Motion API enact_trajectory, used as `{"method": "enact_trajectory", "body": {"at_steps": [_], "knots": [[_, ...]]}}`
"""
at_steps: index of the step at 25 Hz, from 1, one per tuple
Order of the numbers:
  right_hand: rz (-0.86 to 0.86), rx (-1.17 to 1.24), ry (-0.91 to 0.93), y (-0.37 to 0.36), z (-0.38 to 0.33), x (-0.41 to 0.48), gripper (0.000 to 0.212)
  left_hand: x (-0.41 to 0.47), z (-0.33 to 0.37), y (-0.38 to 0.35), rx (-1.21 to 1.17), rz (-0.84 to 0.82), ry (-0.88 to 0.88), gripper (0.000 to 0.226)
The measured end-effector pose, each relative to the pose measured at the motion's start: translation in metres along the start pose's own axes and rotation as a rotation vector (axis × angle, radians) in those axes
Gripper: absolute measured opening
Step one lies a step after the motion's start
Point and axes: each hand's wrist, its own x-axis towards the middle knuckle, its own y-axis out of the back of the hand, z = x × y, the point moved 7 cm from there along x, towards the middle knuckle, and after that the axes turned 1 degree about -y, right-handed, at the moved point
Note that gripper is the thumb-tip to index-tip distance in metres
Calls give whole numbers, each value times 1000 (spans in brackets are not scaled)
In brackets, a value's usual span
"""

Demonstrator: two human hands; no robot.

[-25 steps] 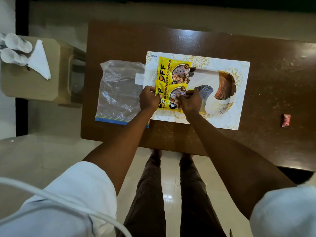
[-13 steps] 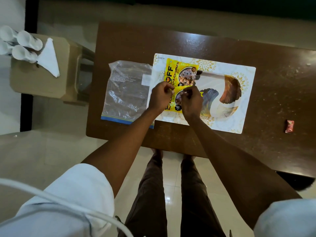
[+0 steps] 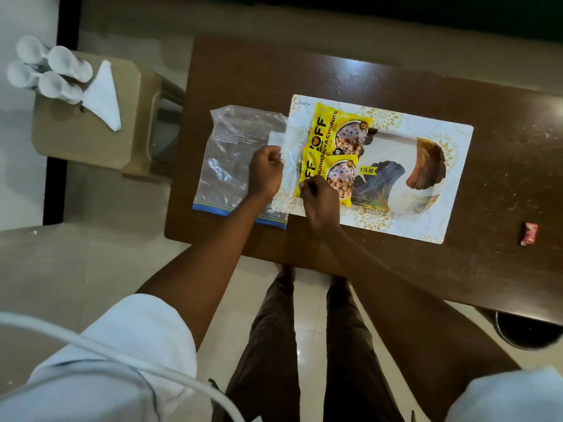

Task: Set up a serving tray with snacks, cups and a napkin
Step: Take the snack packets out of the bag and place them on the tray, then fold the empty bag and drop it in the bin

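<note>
The right hand (image 3: 320, 199) has its grip narrowed to a pinch on the near left corner of the lower yellow snack packet (image 3: 332, 173), fingertips curled over its edge, likely so the packet can be nudged square without crushing what is inside. That packet lies flat on the left part of the white rectangular serving tray (image 3: 405, 220) printed with gold flowers and feathers. Its far end overlaps the upper yellow snack packet (image 3: 335, 126), which lies flat too; keeping both to one side seems meant to leave the right part for cups and napkin. The left hand (image 3: 266, 170) sits just beside, at the tray's left edge, fingers curled. Whether its grip holds the pale flap (image 3: 275, 138) there, the rim, or nothing, I cannot tell, though it may be steadying the tray against sliding. Against that same edge a crumpled clear plastic bag (image 3: 231, 166) with a blue strip lies on the dark brown wooden worktop (image 3: 502, 178), and a small red wrapped sweet (image 3: 529, 238) lies well apart to the right. Off the worktop, on a beige stool (image 3: 91, 141) to the left, four white cups (image 3: 59, 86) cluster beside a folded white triangular napkin (image 3: 105, 99), none yet on the tray, so I judge the snack step nearly done.
</note>
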Motion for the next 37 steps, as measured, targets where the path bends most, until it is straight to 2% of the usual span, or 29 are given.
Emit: {"method": "enact_trajectory", "body": {"at_steps": [3, 5, 7, 12, 15, 17, 19, 22, 24, 26, 28, 30, 32, 34, 35, 37], "knots": [[-38, -51, -47, -31, -8, -37, 16, 4, -49, 57, 23, 110, 191, 25], [-49, -114, -22, -50, -27, -47, 28, 10, -75, 92, 85, 140, 269, 31], [-70, -197, -28, -67, -45, -33, 41, 23, -87, 118, 125, 144, 282, 42], [-227, -506, -45, -104, -51, 0, 48, 47, -102, 129, 279, 140, 289, 80], [-249, -675, 59, -115, -47, -10, 49, 46, -116, 131, 315, 173, 312, 78], [-94, -565, 54, -105, -49, -9, 44, 44, -124, 140, 289, 195, 327, 67], [67, -364, -53, -92, -52, 4, 49, 47, -130, 150, 213, 208, 321, 53], [125, -257, -265, -93, -47, 29, 61, 53, -142, 157, 111, 134, 322, 35], [72, -201, -396, -105, -37, 38, 61, 50, -149, 157, 28, 98, 356, 31], [10, -51, -471, -116, -28, 35, 49, 42, -150, 161, -10, 125, 368, 31], [-65, 194, -467, -117, -26, 21, 28, 28, -149, 166, -94, 134, 375, 31], [-219, 354, -388, -107, -31, 5, 17, 6, -145, 177, -201, 137, 372, 27], [-424, 361, -346, -92, -46, -17, 19, -23, -134, 194, -260, 158, 358, 21], [-542, 260, -399, -68, -58, -36, 16, -51, -118, 207, -297, 212, 342, 25], [-533, 232, -405, -48, -68, -41, 14, -63, -107, 212, -333, 252, 339, 28], [-440, 263, -346, -5, -99, -37, 23, -76, -70, 223, -439, 312, 326, 28]]}}
